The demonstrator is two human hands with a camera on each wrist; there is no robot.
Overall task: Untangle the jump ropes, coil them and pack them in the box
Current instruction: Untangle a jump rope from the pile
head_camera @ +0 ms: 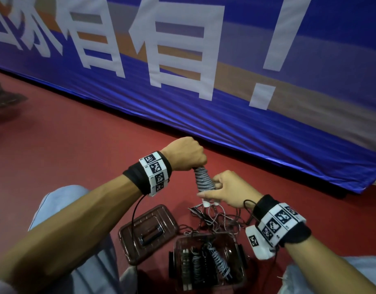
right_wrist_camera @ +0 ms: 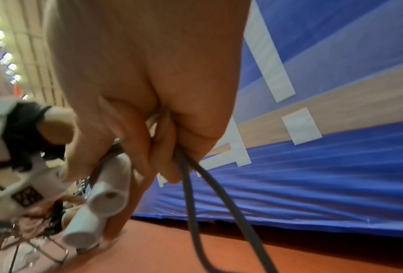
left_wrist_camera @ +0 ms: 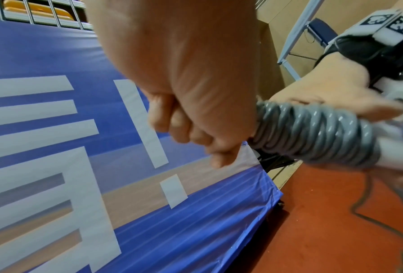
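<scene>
Presently, a grey rope bundle (head_camera: 204, 180), wound round its white handles (head_camera: 208, 203), is held above the open box (head_camera: 206, 264). The left hand (head_camera: 186, 154) is clenched on its upper end; the right hand (head_camera: 227, 190) pinches the trailing cord at the lower end. Tension should be kept, and the tail tucked under a turn before release, lest the winding spring loose.

Sports hall — red court floor (head_camera: 76, 145), banner (head_camera: 267, 92)

lid (head_camera: 147, 231) left of box (head_camera: 206, 259)
</scene>
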